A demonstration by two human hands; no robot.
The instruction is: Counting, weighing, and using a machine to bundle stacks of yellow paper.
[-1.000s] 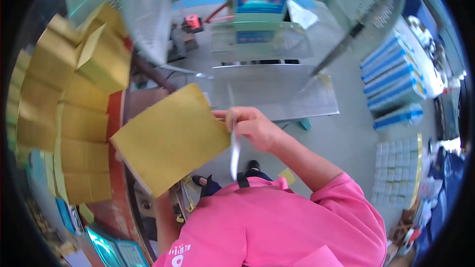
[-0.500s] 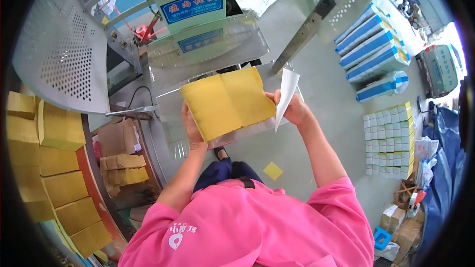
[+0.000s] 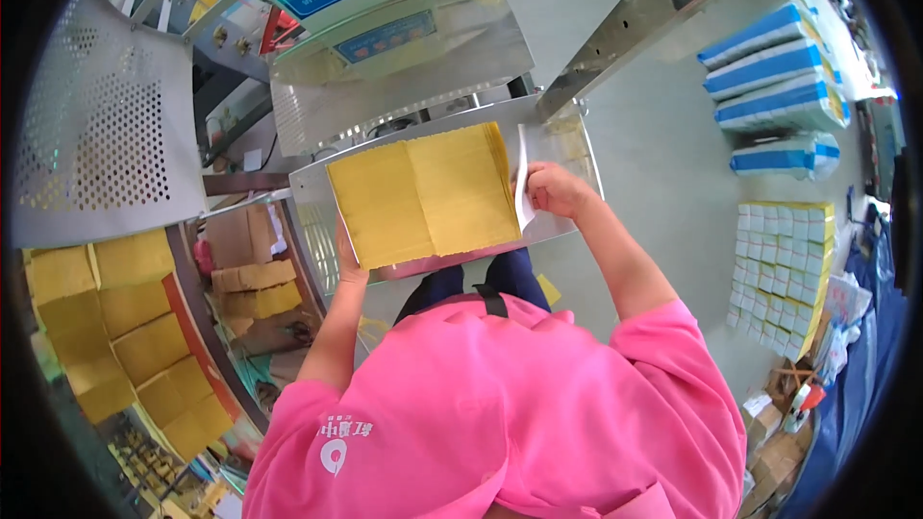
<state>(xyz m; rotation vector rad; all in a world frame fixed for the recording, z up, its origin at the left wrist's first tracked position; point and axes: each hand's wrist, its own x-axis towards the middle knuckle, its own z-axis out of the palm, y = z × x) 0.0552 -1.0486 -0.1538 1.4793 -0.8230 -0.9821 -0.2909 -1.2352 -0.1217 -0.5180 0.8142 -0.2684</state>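
A thick stack of yellow paper (image 3: 423,197), creased down the middle, is in front of me over the machine's metal table. My left hand (image 3: 348,255) grips its left edge, with most of the fingers hidden by the stack. At the right edge, a white paper sheet (image 3: 522,183) stands on its side, close against the yellow paper. My right hand (image 3: 558,190) pinches this sheet, its fingers curled and the fingertips partly hidden behind it.
The machine (image 3: 404,38) rises beyond the metal table (image 3: 562,149), with a slanting metal bar (image 3: 635,24) at right and a perforated guard (image 3: 106,125) at left. Yellow paper stacks (image 3: 144,336) lie at left. Blue-and-white packs (image 3: 774,72) and banded bundles (image 3: 784,269) are on the floor at right.
The yellow stack has shifted slightly left and lies closer to the table. The white sheet has moved left against the stack's right edge, with my right hand still on it. My view has tilted.
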